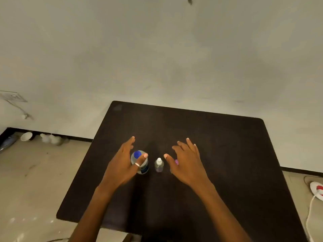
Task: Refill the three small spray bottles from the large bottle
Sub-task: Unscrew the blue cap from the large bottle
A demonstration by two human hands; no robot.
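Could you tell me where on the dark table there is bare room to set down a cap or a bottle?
The table is bare along its far edge by the wall, across its whole right side, and near the front edge. It is crowded only mid-table: the large bottle under the left hand, the small spray bottle, and a pink object half hidden by the right hand.

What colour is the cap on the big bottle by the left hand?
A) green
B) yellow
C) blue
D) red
C: the large bottle, standing on the dark table just by the left hand, has a round blue cap on top.
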